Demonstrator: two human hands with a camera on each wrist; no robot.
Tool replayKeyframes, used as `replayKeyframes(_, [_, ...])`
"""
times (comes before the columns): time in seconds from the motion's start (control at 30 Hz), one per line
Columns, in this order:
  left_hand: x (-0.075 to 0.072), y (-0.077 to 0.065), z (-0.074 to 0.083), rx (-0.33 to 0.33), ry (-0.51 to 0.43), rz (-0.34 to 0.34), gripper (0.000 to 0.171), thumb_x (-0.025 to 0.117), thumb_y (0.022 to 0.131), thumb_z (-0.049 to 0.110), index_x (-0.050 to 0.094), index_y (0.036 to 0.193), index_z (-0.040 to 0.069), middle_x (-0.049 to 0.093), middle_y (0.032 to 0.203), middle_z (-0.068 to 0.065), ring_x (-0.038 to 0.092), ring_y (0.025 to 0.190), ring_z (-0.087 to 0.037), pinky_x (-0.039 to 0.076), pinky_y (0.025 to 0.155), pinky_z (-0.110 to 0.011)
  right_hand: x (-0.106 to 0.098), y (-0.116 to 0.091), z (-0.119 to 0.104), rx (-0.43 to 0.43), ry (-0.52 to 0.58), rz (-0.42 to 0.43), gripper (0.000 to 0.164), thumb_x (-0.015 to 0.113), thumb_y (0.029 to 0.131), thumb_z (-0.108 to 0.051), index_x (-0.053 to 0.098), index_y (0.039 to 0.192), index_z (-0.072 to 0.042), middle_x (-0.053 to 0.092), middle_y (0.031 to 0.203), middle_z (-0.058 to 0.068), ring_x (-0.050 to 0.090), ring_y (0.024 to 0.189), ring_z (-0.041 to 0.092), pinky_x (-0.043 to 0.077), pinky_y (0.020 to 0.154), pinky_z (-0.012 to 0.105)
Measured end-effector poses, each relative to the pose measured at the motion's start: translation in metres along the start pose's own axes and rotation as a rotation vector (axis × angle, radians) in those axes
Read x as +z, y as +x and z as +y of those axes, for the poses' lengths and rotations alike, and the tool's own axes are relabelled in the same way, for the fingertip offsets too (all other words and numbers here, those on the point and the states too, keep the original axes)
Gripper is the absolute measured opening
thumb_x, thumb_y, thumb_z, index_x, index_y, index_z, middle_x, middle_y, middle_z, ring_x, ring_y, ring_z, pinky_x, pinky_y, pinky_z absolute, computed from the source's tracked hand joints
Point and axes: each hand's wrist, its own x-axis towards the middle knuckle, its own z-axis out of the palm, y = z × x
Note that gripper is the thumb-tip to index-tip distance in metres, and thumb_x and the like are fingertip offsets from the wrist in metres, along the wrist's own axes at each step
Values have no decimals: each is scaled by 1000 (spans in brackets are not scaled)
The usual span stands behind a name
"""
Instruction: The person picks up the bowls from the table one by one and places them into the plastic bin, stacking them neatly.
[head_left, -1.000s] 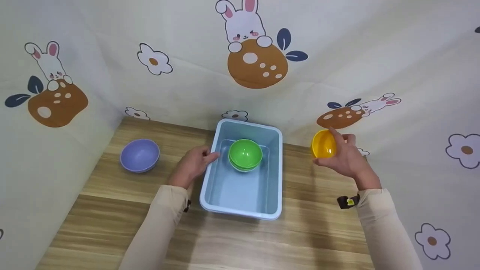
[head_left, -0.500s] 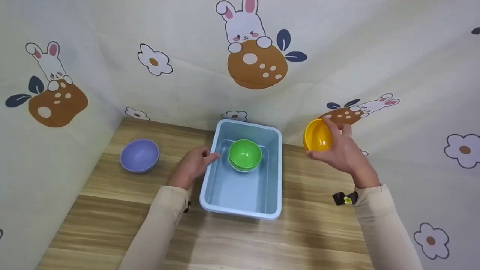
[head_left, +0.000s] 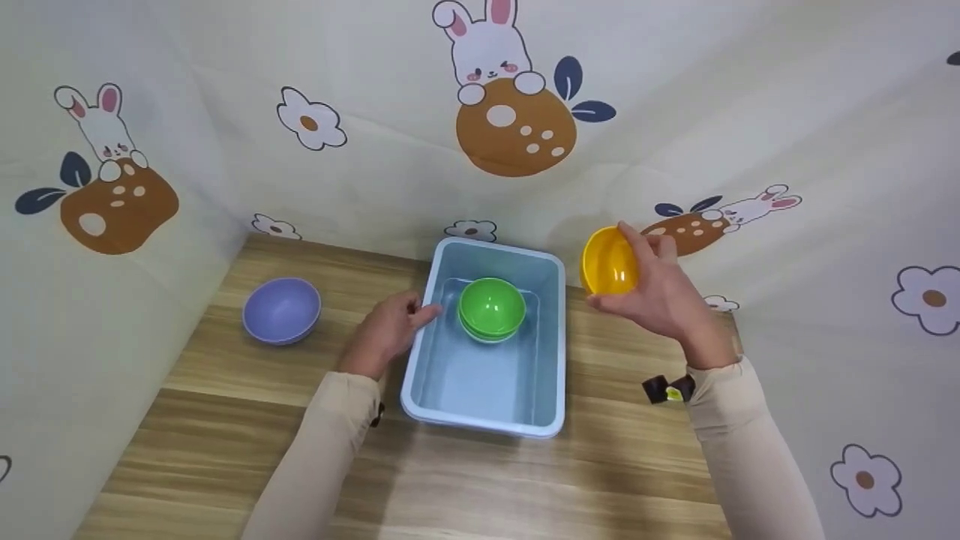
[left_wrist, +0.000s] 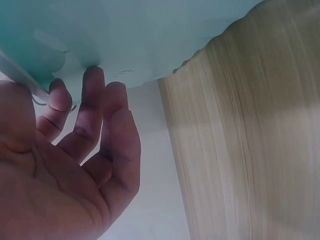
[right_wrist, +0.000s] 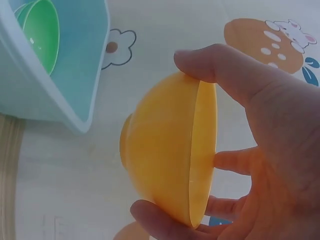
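A yellow bowl (head_left: 609, 262) is held tilted in the air by my right hand (head_left: 660, 292), to the right of the blue tub. In the right wrist view, thumb and fingers span the rim of this bowl (right_wrist: 160, 150). My left hand (head_left: 386, 330) grips the left wall of the light blue tub (head_left: 484, 429), thumb over the rim. The left wrist view shows fingertips (left_wrist: 93, 77) against the tub's outer side (left_wrist: 150, 40). Inside the tub sits a green bowl (head_left: 491, 307), stacked on at least one other bowl with a pale edge.
A purple bowl (head_left: 281, 311) stands on the wooden table (head_left: 225, 450), left of my left hand. A cloth (head_left: 375, 172) printed with rabbits and flowers hangs behind the table and at both sides.
My right hand has carried the yellow bowl leftward and slightly up, closer to the tub. The left hand, the tub and the other bowls have stayed in place.
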Motion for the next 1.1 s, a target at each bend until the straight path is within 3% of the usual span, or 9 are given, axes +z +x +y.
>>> replayKeyframes(0.27, [0, -1, 0, -7, -5, 4, 39, 57, 99, 56, 60, 110, 19, 63, 102, -6, 61, 93, -20, 53, 75, -31, 6, 4, -16, -23, -8, -37, 106, 84, 77, -39, 22, 162, -22, 26, 152, 24, 57, 120, 41, 56, 97, 52])
replayKeyframes(0.5, [3, -2, -1, 30, 9, 26, 38, 57, 100, 54, 60, 112, 17, 63, 103, -6, 60, 93, -20, 50, 77, -31, 15, 7, -30, -23, -6, -97, 108, 84, 75, -44, 22, 162, -23, 30, 150, 23, 58, 120, 41, 56, 96, 52])
replayKeyframes(1.1, [3, -2, -1, -29, 1, 6, 41, 54, 99, 59, 60, 112, 21, 64, 104, -4, 61, 95, -20, 52, 78, -32, 70, 24, -50, -28, 101, -184, 107, 86, 73, -48, 27, 160, -27, 32, 148, 16, 54, 124, 36, 54, 100, 48])
